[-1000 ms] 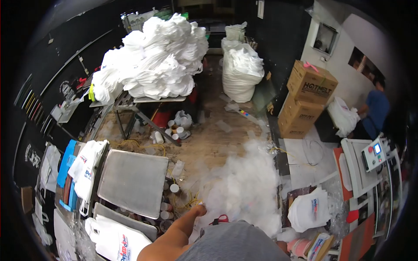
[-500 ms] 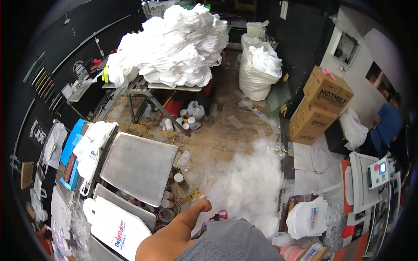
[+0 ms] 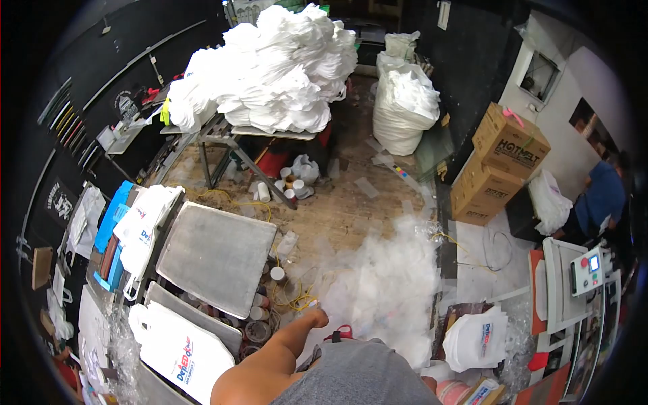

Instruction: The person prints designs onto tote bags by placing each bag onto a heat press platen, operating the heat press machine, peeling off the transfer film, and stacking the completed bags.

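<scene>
A mound of white fabric (image 3: 277,74) overhangs the left edge of the worktop (image 3: 273,135). Along the floor's right side, a cloudy white heap (image 3: 398,283) spreads, its material hard to make out. The person's grey shirt (image 3: 358,371) blocks the floor's near edge; the right hand is out of sight. A grey panel (image 3: 216,260) flanks the arm, partly covering jars (image 3: 259,313) by its right edge. Stacked cartons (image 3: 496,165) stand past the floor's right edge; the co-worker (image 3: 597,196) beyond is dim and bends lower than a second ago. The left hand (image 3: 317,317) stays low above the floor near its near edge, fingers seemingly curled; any grip cannot be told. Just beside it is a red loop handle (image 3: 349,329), partly hidden by the shirt.
</scene>
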Demonstrator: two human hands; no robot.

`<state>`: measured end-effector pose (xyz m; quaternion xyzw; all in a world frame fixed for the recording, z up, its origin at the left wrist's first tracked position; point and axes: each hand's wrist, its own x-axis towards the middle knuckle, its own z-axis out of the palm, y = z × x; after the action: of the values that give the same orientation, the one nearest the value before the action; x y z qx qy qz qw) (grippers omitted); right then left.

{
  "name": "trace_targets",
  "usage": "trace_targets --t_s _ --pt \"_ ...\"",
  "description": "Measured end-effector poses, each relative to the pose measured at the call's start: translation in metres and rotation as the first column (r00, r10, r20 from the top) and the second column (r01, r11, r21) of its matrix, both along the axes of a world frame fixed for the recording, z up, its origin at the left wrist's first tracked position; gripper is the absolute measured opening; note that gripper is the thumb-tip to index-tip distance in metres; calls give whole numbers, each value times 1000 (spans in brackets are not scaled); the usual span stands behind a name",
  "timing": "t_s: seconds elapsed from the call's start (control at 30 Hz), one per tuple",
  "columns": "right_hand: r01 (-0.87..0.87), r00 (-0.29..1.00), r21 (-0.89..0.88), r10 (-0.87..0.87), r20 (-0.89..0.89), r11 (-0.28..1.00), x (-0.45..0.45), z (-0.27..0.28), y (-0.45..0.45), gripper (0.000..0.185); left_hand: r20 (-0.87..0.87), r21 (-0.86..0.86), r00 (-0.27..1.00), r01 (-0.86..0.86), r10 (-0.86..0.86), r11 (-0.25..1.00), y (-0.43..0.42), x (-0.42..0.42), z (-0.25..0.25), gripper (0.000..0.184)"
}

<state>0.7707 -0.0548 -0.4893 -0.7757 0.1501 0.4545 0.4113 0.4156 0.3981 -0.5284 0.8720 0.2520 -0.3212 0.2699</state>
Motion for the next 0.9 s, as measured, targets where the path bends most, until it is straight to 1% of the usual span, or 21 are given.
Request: trace_targets --t_s 0.07,0.13,0.17,0.23,0.27,0.3,0.33,0.37,0.4,0.43,0.47,0.5,0.53,0.57,0.63,0.7,0.73,0.77,0.8,0.83,0.9 --pt "7 1000 2 -7 9 1000 -3 -6 -7 32 5 28 998 68 -69 997 -5 9 46 38" --pt "11 1000 -1 -11 5 1000 -8 -15 -18 32 34 6 997 -63 63 998 -8 16 80 35" --pt "9 1000 -10 -9 5 1000 -11 -21 -27 32 33 7 998 -49 49 999 -5 17 63 35" --pt "-63 998 -49 63 -2 997 -19 -44 -49 33 60 89 946 312 -317 946 0 13 10 34" --pt "-183 983 -80 185 12 980 -23 -62 -64 33 56 90 938 338 -343 937 0 8 1 34" --pt "-591 780 -197 617 108 782 -20 -91 -88 33 74 125 923 368 -378 921 0 6 -4 32" --pt "-848 172 -471 967 187 242 -24 -150 -120 33 87 157 895 422 -438 893 3 6 -8 30" --pt "-844 132 -489 969 210 221 -22 -123 -115 48 69 148 846 515 -529 844 4 5 -15 30" --pt "-838 91 -508 969 231 200 -20 -94 -108 62 137 115 876 449 -461 886 7 2 -22 26" --pt "-815 201 -502 954 222 288 -27 -79 -101 47 192 65 894 400 -404 914 11 -1 -27 23" --pt "-763 415 -453 887 204 462 -31 -75 -95 33 163 33 826 542 -539 840 12 -4 -27 23" --pt "-645 657 -390 738 155 657 -33 -73 -97 21 268 -44 877 425 -399 904 11 -6 -25 21" --pt "-505 817 -328 564 117 799 -35 -69 -99 16 345 -141 912 283 -221 949 11 -6 -22 21" --pt "-600 708 -418 696 119 682 -34 -52 -99 14 317 -165 892 387 -323 907 12 -8 -26 21" --pt "-694 438 -602 895 83 396 -37 -14 -100 11 292 -144 859 475 -421 868 15 -15 -51 21" --pt "-670 468 -616 880 83 415 -36 17 -101 19 288 -103 841 503 -459 858 17 -11 -76 21" --pt "-663 493 -611 867 79 433 -40 14 -105 19 274 -93 837 513 -474 853 17 -7 -70 21" --pt "-443 729 -594 656 196 671 -42 6 -111 24 267 -81 826 532 -496 843 16 2 -61 21" --pt "-166 878 -543 375 299 823 -43 -2 -116 30 266 -54 805 562 -531 825 16 10 -54 21" --pt "-85 948 -501 224 225 861 -41 39 -108 41 271 -17 773 600 -574 800 16 18 -50 20" --pt "-56 956 -518 195 218 853 -36 22 -123 43 293 108 673 683 -680 722 16 36 -41 20"
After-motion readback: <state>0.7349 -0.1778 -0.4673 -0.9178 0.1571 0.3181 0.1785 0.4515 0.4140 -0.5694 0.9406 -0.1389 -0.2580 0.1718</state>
